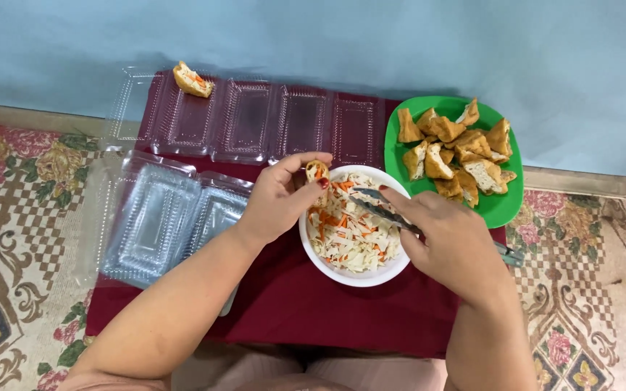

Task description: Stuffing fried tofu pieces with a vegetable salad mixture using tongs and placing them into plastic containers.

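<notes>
Seen from the head camera, the left hand (278, 197) pinches a stuffed tofu piece (317, 172) over the rim of a white bowl (360, 276) of shredded vegetables. The right hand (449, 239) grips metal tongs (384, 210) reaching into the bowl. A green plate (503, 208) of fried tofu sits just beside; clear plastic boxes (255, 119) line the maroon cloth (306, 304).

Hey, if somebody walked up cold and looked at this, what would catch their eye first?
Probably the white bowl of shredded cabbage and carrot at the centre of the dark red cloth. Over it the left hand holds a stuffed tofu piece and the right hand grips metal tongs. Next, the bright green plate of fried tofu at upper right.
</notes>
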